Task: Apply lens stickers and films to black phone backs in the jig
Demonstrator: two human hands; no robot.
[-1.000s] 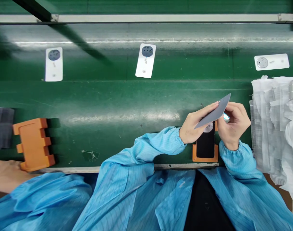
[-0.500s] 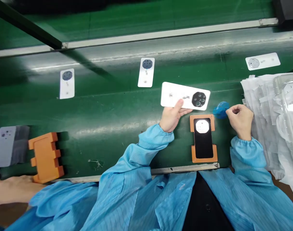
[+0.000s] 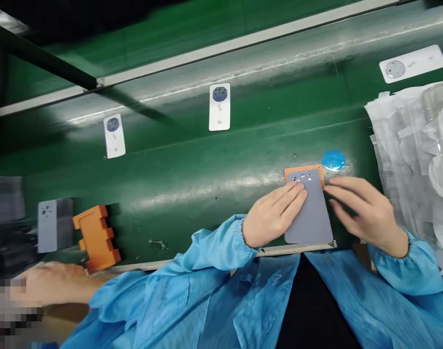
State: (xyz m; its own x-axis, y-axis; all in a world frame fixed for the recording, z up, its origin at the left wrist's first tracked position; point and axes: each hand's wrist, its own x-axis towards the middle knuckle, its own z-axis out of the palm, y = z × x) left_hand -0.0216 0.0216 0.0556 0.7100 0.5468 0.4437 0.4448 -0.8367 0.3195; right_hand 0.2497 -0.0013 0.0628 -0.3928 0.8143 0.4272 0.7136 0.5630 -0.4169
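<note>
My left hand (image 3: 276,215) lies on the gray plate (image 3: 314,220), fingers straight, not gripping. My right hand (image 3: 367,208) is open by the plate's right edge; I can't tell if it touches. The plate lies over the orange block (image 3: 292,172). I think I'm lining it up. Next needs even edges and a soft push.

Grey phone cover (image 3: 312,213) at tabletop's (image 3: 185,182) front edge: smooth, matt. Blue disc (image 3: 333,160): glossy plastic. Tabletop: semi-gloss, scuffed. Sleeves (image 3: 217,242): cloth.
</note>
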